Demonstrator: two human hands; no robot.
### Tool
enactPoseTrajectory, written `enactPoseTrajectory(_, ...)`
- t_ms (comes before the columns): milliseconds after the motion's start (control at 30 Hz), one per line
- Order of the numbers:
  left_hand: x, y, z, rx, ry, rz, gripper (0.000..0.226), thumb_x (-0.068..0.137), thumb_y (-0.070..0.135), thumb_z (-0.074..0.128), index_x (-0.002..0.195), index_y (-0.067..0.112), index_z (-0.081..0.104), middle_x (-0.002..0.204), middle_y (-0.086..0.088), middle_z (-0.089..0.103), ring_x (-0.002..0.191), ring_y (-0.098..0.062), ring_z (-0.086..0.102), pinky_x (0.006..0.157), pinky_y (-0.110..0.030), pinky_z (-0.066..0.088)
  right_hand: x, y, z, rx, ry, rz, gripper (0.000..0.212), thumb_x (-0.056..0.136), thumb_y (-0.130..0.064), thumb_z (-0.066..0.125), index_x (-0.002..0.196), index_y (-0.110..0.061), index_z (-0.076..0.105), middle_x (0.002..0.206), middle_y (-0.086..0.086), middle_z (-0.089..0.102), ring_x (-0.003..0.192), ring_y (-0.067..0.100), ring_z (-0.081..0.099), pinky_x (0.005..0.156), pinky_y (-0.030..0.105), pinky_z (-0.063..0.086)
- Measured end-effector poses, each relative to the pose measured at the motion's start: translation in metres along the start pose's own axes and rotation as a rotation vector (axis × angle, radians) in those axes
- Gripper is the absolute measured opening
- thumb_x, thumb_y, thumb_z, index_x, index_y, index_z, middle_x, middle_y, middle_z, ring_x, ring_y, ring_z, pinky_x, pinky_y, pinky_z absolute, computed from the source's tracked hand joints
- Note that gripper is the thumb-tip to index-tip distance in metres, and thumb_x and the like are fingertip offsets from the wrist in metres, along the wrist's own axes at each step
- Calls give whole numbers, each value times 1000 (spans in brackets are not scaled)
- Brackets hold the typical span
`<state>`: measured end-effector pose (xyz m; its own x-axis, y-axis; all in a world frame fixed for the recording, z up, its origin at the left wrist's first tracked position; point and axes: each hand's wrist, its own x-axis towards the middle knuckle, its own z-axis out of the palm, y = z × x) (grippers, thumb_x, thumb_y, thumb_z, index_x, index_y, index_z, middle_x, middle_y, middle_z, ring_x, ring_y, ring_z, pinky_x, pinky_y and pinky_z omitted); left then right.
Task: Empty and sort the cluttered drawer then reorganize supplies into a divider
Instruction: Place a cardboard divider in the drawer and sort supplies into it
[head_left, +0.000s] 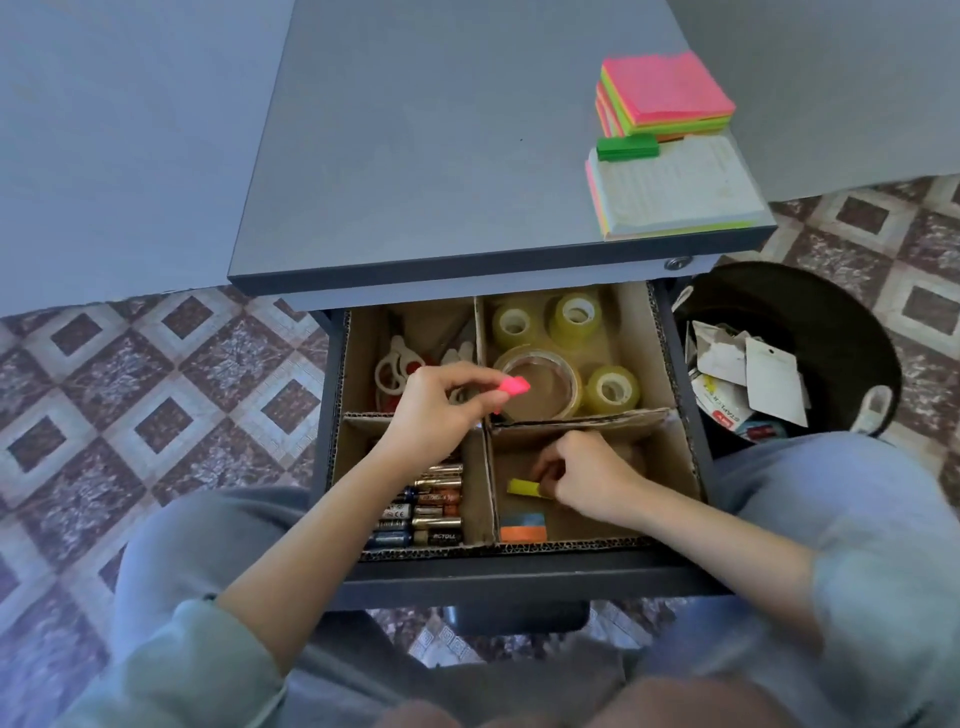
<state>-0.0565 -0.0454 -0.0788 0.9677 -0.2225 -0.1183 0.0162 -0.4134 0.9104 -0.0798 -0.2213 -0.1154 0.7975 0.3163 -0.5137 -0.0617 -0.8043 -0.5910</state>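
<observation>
The open drawer holds a cardboard divider (485, 478) with four compartments. My left hand (441, 410) hovers over the divider's middle and pinches a small pink sticky pad (514, 385). My right hand (587, 475) is down in the near right compartment, holding a small yellow sticky pad (522, 487). An orange and blue pad (522, 526) lies in front of it. Tape rolls (571, 358) fill the far right compartment, scissors (397, 366) the far left, batteries (426, 512) the near left.
On the cabinet top (415, 156) at the right lie a stack of neon sticky notes (665, 96), a green clip (627, 147) and a white notepad (675, 187). A black bin (810, 312) with paper scraps stands right of the drawer. My knees flank the drawer.
</observation>
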Motion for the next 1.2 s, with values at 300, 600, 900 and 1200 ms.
enactPoseTrajectory(300,0,-7,1,24,1,96,21,83,9,67,91,29,69,92,17,68,95,2,60,86,-11,44,14,3,14,-58,-48,-35,21,84,-4,62,103,-5,72,103,10,69,93,19,62,75,16,41)
enactPoseTrajectory(600,0,-11,4,84,21,140,17,82,10,68,96,21,71,94,9,70,95,-1,60,88,-8,40,15,4,17,-115,-98,-82,26,81,-6,67,107,-9,70,105,8,68,89,16,59,74,19,42)
enactPoseTrajectory(900,0,-11,5,85,34,137,21,82,10,68,93,28,69,92,16,68,95,0,59,88,-12,42,12,-1,14,-183,-124,-118,31,81,-7,63,109,-19,71,108,6,68,99,24,61,85,27,50)
enactPoseTrajectory(1200,0,-11,6,97,34,124,18,82,11,68,95,23,70,94,12,69,96,-1,59,88,-11,42,11,-2,14,-122,-122,-126,34,82,-4,58,110,-19,71,108,3,69,98,19,62,87,27,50)
